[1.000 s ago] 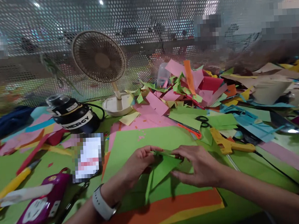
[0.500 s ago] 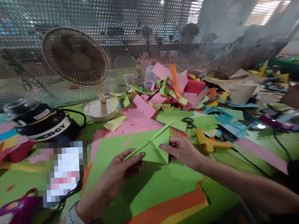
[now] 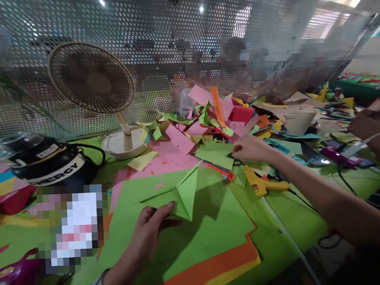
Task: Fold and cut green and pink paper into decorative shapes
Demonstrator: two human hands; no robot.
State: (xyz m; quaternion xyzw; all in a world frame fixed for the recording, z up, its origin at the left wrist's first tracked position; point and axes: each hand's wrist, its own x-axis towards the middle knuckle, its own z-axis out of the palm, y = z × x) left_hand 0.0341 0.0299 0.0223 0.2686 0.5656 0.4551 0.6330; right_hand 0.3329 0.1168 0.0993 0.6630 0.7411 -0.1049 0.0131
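My left hand (image 3: 154,219), with a pale watch on its wrist, pinches the lower edge of a folded green paper (image 3: 184,195) between thumb and fingers. The paper has creased flaps and is held just over a larger green sheet (image 3: 212,229). Farther right, my right hand (image 3: 250,148) is closed over the black handles of a pair of scissors (image 3: 237,161), mostly hidden under the fingers. An orange-red cutter (image 3: 221,171) lies just left of the scissors. A yellow glue gun (image 3: 264,183) rests below my right forearm.
Coloured paper scraps (image 3: 205,129) are heaped at the back. A fan (image 3: 94,81) and a black round device (image 3: 52,161) stand on the left. Orange sheets (image 3: 211,267) lie under the green one. Another person's hand (image 3: 368,126) is at the far right, near a purple device (image 3: 341,156).
My right hand has let go of the folded green paper and moved up and right to the scissors. My left hand still holds the paper, now slightly lower. The view has shifted a little.
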